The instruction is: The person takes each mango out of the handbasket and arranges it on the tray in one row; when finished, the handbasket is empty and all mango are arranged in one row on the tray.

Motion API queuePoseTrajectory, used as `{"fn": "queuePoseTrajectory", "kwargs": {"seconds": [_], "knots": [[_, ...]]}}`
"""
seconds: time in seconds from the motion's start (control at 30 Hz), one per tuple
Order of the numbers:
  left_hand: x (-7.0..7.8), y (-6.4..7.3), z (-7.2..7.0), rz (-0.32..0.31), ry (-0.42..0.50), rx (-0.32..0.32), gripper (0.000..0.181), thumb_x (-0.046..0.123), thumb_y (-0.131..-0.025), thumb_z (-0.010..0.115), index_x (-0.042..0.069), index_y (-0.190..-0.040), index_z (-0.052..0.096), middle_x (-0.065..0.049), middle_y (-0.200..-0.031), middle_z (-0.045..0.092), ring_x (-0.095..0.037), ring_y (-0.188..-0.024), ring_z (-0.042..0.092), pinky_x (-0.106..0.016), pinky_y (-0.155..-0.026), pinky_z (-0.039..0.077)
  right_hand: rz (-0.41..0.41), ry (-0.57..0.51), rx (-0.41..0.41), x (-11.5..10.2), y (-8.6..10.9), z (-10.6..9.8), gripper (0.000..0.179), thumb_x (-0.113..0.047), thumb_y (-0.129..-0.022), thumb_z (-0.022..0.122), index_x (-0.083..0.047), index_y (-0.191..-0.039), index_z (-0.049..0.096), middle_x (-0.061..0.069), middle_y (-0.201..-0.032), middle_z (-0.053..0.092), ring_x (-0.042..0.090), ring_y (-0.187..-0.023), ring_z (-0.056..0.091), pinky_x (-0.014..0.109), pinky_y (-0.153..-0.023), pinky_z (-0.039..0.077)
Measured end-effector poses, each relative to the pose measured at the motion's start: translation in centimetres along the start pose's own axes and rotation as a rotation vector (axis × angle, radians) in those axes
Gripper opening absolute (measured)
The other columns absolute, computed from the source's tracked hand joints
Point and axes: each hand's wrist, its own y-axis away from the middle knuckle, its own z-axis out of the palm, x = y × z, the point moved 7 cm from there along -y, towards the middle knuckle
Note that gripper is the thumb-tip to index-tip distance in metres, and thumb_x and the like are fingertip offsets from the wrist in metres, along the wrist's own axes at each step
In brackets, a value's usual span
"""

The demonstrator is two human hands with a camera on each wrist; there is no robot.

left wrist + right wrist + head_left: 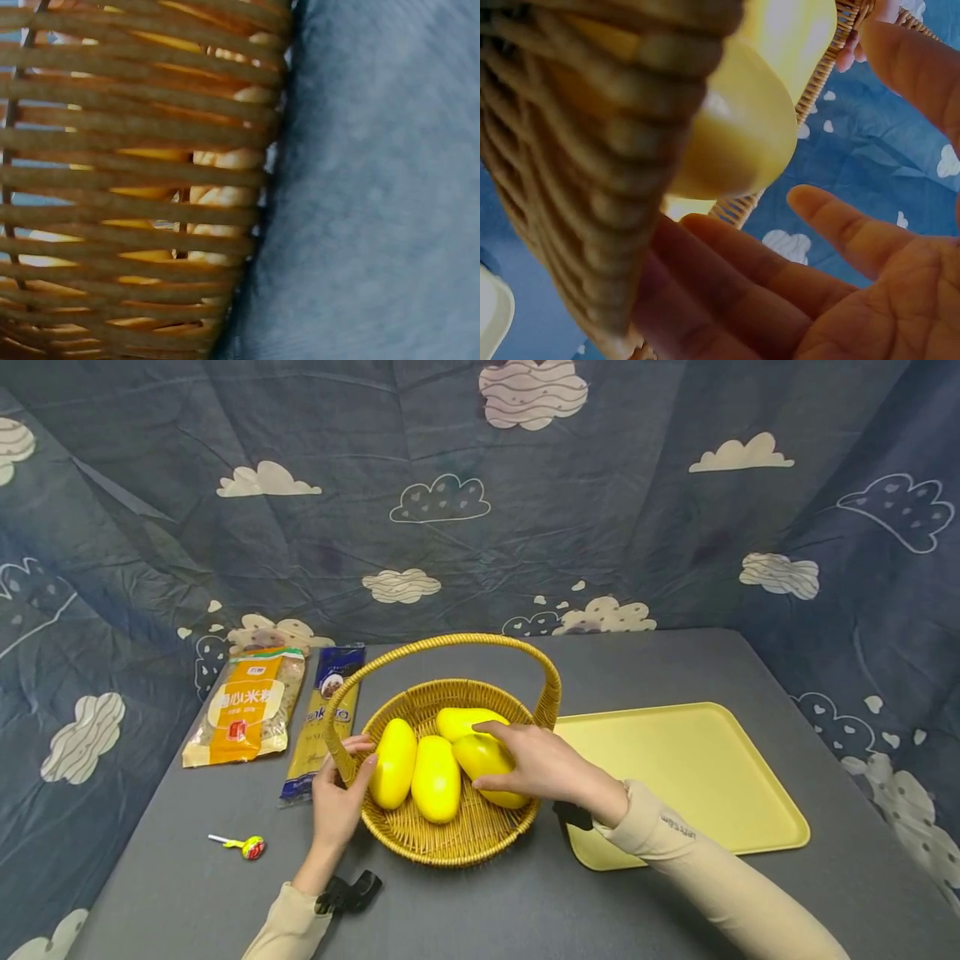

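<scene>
A woven wicker basket (450, 858) with a tall arched handle (450, 642) stands mid-table, holding several smooth yellow mangoes (436, 779). At its left side, my left hand (337, 802) holds the rim by the handle's base, thumb on the inner side. My right hand (540, 764) reaches over the right rim, its fingers spread around the rightmost mango (480, 756). In the right wrist view, that hand's fingers (772, 277) are extended beside a mango (739, 127), and the basket's weave (600, 150) covers part of it. The left wrist view shows mostly basket wall (127, 165).
To the right lies a pale yellow tray (697, 785), partly behind the right forearm. Left of the basket are an orange-labelled food bag (247, 706) and a blue-topped pasta packet (322, 727). Closer in lies a wrapped lollipop (251, 847). A cloud-patterned cloth (450, 552) hangs behind the table.
</scene>
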Motion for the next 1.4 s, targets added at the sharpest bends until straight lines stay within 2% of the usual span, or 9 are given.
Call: {"fn": "queuePoseTrajectory", "kwargs": {"seconds": [0.23,0.5,0.77,1.13,1.4], "knots": [[-2.9,0.3,-0.4,-0.018,0.044,0.031,0.011,-0.015,-0.085,0.06,-0.014,-0.095,0.06,-0.031,-0.111,0.056,-0.023,-0.109,0.053,-0.021,-0.092,0.04,0.036,0.02,-0.038,0.0,-0.6,0.6,0.073,-0.046,-0.079,0.074,-0.009,-0.136,0.049,0.016,-0.109,0.063,0.026,-0.093,0.06,0.041,-0.078,0.047],[-1.3,0.5,-0.2,-0.048,0.085,0.045,0.009,-0.013,-0.087,0.057,-0.018,-0.094,0.055,-0.035,-0.112,0.052,-0.023,-0.109,0.053,-0.022,-0.091,0.04,0.104,0.046,-0.074,0.3,-1.0,1.2,0.077,-0.046,-0.076,0.077,-0.012,-0.137,0.047,0.018,-0.107,0.057,0.026,-0.082,0.058,0.041,-0.072,0.046],[-3.9,0.7,-0.6,-0.098,0.097,0.052,0.009,-0.009,-0.089,0.058,-0.013,-0.097,0.058,-0.027,-0.117,0.055,-0.021,-0.113,0.051,-0.023,-0.092,0.04,0.121,0.076,-0.074,0.9,-1.2,2.4,0.081,-0.046,-0.073,0.079,-0.013,-0.137,0.042,0.017,-0.101,0.055,0.026,-0.073,0.056,0.041,-0.065,0.046],[-3.9,0.8,-0.5,-0.08,0.117,0.044,0.009,-0.006,-0.09,0.059,-0.012,-0.097,0.058,-0.028,-0.117,0.055,-0.027,-0.113,0.051,-0.024,-0.094,0.039,0.108,0.12,-0.004,1.2,-1.0,2.9,0.077,-0.049,-0.074,0.077,-0.015,-0.135,0.043,0.013,-0.095,0.056,0.023,-0.067,0.055,0.039,-0.057,0.045],[-4.0,0.8,-0.7,-0.088,0.119,0.046,0.009,-0.005,-0.091,0.058,-0.012,-0.097,0.056,-0.028,-0.117,0.054,-0.022,-0.114,0.05,-0.024,-0.094,0.039,0.083,0.139,0.043,1.3,-1.1,3.2,0.078,-0.054,-0.075,0.074,-0.016,-0.135,0.043,0.012,-0.098,0.056,0.022,-0.065,0.054,0.037,-0.055,0.045]]}}
